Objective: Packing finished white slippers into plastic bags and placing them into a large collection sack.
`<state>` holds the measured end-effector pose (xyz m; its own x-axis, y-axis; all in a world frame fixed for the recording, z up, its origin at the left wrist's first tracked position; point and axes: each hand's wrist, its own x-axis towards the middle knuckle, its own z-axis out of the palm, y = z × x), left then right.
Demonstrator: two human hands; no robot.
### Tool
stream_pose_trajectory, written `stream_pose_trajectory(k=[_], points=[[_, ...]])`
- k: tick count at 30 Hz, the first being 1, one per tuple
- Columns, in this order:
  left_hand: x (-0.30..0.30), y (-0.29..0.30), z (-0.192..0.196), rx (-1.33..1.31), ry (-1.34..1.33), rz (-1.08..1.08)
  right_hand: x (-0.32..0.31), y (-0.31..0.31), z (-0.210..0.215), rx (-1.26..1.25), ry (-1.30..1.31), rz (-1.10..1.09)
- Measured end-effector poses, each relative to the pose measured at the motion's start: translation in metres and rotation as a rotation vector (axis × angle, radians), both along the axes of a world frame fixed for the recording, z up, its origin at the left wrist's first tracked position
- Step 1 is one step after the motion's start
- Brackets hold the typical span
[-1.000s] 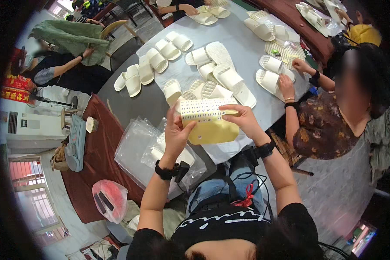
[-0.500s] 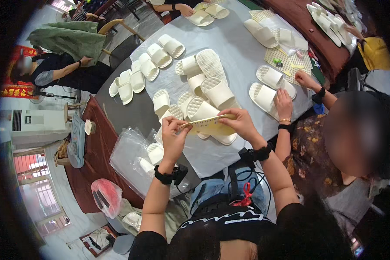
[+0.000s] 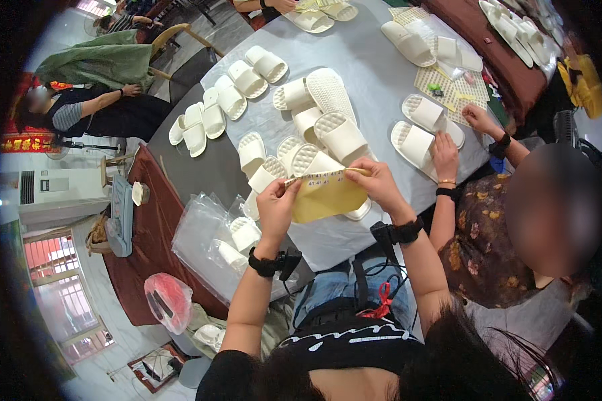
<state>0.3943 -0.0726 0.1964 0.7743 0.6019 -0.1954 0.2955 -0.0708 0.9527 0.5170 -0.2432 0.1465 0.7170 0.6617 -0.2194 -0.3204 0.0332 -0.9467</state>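
A yellow sheet of small printed stickers (image 3: 329, 200) hangs between my two hands over the near edge of the table. Its few labels run along the upper edge; the lower part is bare yellow backing. My left hand (image 3: 278, 206) pinches its upper left corner, and my right hand (image 3: 381, 190) pinches the upper right corner. Just beyond the sheet lies a heap of cream slippers (image 3: 341, 137), some overlapping and one sole up (image 3: 333, 97). The sheet hides part of the nearest slippers.
Paired slippers (image 3: 231, 97) line the table's left side. Clear plastic bags (image 3: 204, 234) lie at the near left, with slippers beside them. At the right, a co-worker's hand (image 3: 446, 157) touches a slipper pair; sticker sheets (image 3: 441, 87) lie beyond. Another person's hands handle slippers (image 3: 311, 20) at the far edge.
The sheet has turned from nearly edge-on to show more of its yellow face, hanging downward. My hands have shifted slightly, still holding both ends. The co-worker's left hand stays on the slippers.
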Motion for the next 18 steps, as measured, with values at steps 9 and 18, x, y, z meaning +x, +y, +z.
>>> stream_pose_trajectory(k=[9,18], points=[[0.007,0.004,-0.024,-0.299,-0.029,0.034,0.0,-0.004,-0.014,-0.045,0.116,-0.039],[0.041,-0.017,-0.056,-0.14,-0.099,0.044,0.027,-0.022,-0.034,-0.106,0.103,-0.108]])
